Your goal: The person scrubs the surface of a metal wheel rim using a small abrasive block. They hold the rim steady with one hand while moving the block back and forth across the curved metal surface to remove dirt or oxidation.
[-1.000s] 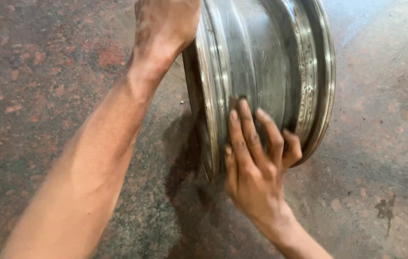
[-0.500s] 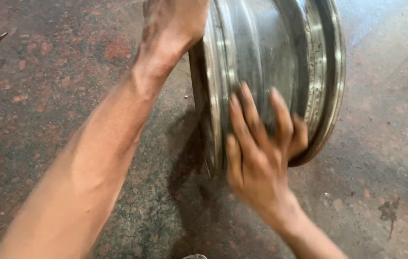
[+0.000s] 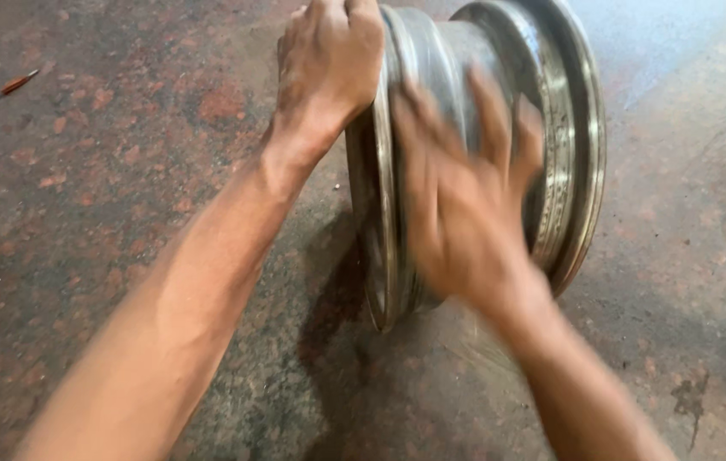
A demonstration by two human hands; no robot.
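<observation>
Clenched on the near flange of the upright metal wheel rim (image 3: pixel 474 145), left hand (image 3: pixel 329 64); right hand (image 3: pixel 465 205), blurred, fingers spread on its barrel.

Both forearms are bare, with no sleeves, watch or bands in view. The left hand (image 3: pixel 329 64) is sharp enough to show knuckles, grime and raised veins along the lean forearm (no glove). The right hand (image 3: pixel 465 205) is a blurred smear, fingers spread, also gloveless.
</observation>
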